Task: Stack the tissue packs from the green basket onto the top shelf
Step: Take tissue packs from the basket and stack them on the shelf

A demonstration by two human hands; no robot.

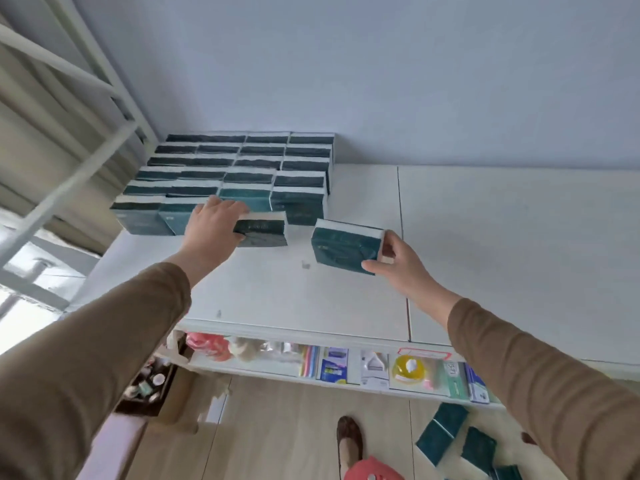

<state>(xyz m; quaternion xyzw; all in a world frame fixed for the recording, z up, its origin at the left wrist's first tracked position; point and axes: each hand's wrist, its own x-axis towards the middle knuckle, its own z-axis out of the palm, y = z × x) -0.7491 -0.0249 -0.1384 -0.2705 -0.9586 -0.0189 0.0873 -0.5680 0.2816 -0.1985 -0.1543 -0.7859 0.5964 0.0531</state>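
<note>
Resting on the white top shelf, dark teal tissue packs with white edges are sitting stacked against the wall. The left hand is pinching one pack beside them; the right hand is gripping another nearby.

head view, high, looking down, shelf top near

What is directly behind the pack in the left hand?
Behind the pack held by the left hand stands the stack of dark green tissue packs on the top shelf, against the wall. The hand covers part of the stack's front row.
</note>
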